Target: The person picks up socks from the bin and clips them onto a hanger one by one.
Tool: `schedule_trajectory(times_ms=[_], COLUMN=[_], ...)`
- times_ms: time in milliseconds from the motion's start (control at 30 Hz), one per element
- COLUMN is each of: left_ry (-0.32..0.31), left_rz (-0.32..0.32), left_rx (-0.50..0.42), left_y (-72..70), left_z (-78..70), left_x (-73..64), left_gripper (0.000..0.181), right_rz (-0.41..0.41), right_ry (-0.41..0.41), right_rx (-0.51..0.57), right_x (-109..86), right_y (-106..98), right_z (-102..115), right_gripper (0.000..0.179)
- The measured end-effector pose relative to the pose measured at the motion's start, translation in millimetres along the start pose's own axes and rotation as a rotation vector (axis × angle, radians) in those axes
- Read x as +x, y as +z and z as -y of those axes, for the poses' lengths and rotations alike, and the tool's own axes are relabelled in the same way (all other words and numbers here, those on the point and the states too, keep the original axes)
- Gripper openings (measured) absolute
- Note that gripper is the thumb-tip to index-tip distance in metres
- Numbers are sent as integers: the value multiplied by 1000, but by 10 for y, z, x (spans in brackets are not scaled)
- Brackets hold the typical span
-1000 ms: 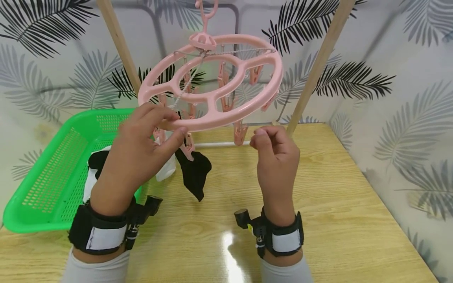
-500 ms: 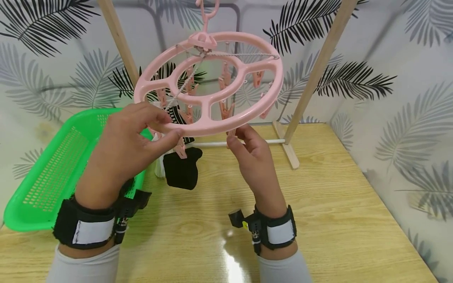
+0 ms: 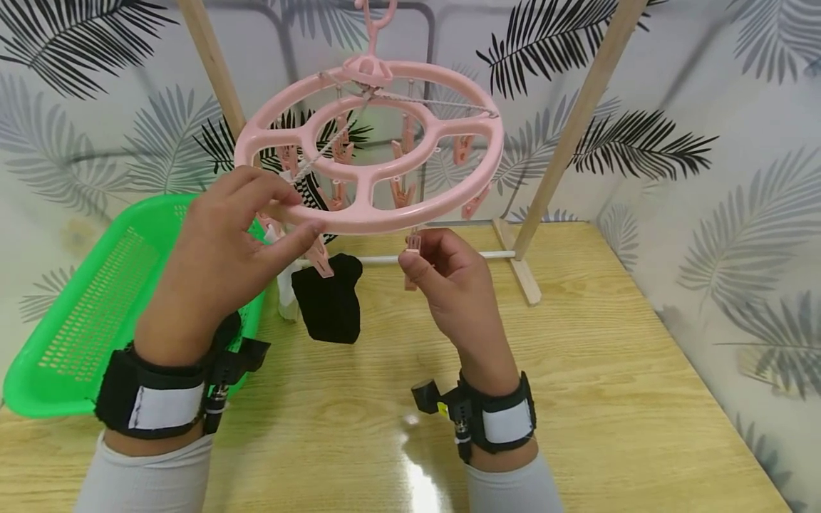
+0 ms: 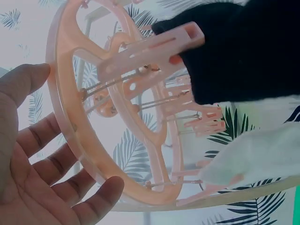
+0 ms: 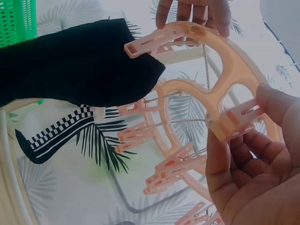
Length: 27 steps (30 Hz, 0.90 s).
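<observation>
A pink round clip hanger (image 3: 398, 219) hangs tilted by its hook. My left hand (image 3: 218, 239) grips its near-left rim, thumb on the near side and fingers over the ring. With thumb and fingers, my right hand (image 3: 458, 288) pinches a pink clothespin (image 3: 413, 244) dangling below the near rim. A black sock (image 3: 328, 305) hangs from another clothespin (image 4: 159, 51) beside my left hand. Behind it hangs a white sock (image 4: 258, 157). In the right wrist view, a black-and-white checkered sock (image 5: 61, 133) hangs farther back. Several other clothespins hang from the rings.
On the left of the wooden table (image 3: 609, 399) stands a green perforated basket (image 3: 38, 399), partly covered by my left arm. Wooden posts (image 3: 580, 132) of a stand rise on both sides of the hanger, with a white crossbar (image 3: 378, 261) low behind it.
My right hand has moved left from beside the hanger and taken hold of the clothespin. The hanger has turned slightly, and the black sock has shifted left. My left hand keeps its grip.
</observation>
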<state>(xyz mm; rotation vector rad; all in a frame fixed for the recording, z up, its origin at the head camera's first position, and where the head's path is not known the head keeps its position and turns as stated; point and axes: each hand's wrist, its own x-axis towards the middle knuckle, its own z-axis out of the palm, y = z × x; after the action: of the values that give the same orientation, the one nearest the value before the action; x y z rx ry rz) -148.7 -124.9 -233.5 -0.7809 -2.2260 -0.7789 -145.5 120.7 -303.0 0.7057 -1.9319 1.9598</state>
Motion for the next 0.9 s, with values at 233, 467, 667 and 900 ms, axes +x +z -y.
schedule_trajectory(times_ms=[233, 467, 667, 900], left_ry=[6, 47, 91, 26], left_rz=[-30, -30, -35, -34], left_rx=[-22, -22, -27, -36], left_y=[-46, -46, -3, 10], left_z=[22, 67, 127, 184], left_x=[-27, -55, -96, -148], left_gripper=[28, 29, 26, 21], right_rz=[36, 44, 40, 20], right_ry=[-39, -40, -1, 65], right_rx=[30, 6, 16, 15], right_x=[6, -7, -12, -10], right_y=[23, 10, -10, -14], right_z=[-20, -55, -66, -69], right_gripper=[5, 10, 12, 8])
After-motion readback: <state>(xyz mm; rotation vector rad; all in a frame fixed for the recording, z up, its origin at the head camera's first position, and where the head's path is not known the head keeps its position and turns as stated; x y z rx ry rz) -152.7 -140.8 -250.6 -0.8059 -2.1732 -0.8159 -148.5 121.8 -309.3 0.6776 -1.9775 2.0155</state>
